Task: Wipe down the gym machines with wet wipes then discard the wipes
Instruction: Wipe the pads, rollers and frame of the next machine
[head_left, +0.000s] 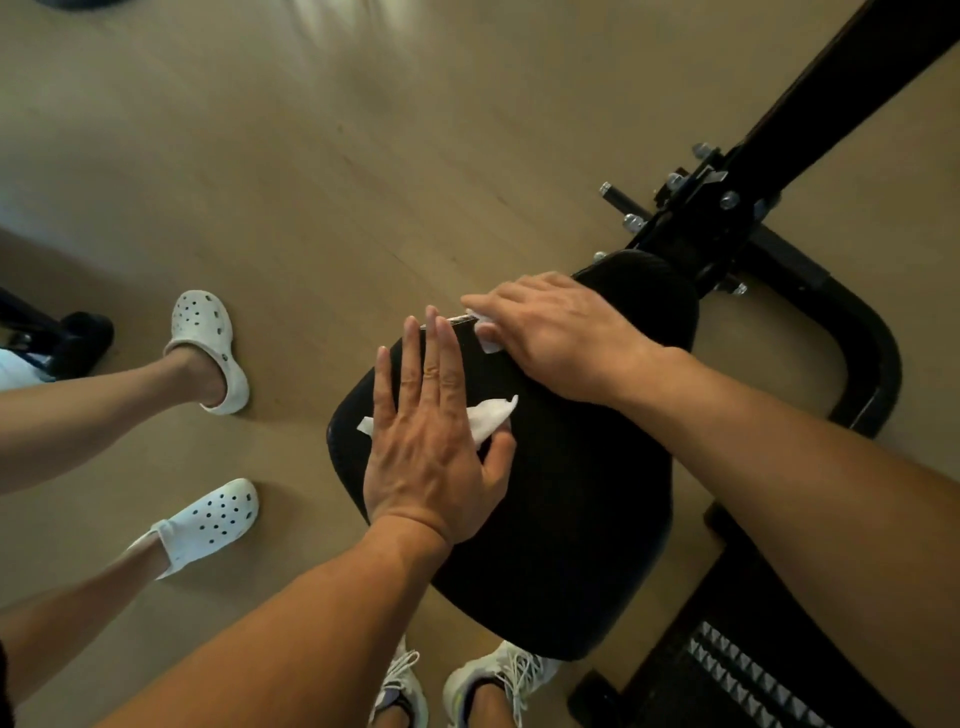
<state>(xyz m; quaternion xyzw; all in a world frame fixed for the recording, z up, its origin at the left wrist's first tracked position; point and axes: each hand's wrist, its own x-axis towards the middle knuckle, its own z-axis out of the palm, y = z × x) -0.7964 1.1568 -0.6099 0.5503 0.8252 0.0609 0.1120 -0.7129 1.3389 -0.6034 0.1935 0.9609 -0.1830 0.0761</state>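
Note:
A black padded seat (571, 493) of a gym machine fills the middle of the head view. My left hand (431, 441) lies flat on the pad, fingers spread, pressing a white wet wipe (491, 418) that sticks out on both sides of the palm. My right hand (556, 332) rests palm down at the pad's far left edge, covering a second white wipe (485, 338); only a small corner of that one shows under the fingers.
The machine's black frame (779, 156) with bolts runs to the upper right, and a curved base tube (872, 364) lies right. A ridged black footplate (753, 675) is at lower right. Another person's legs in white clogs (208, 338) stand left. My white trainers (498, 675) are below the seat.

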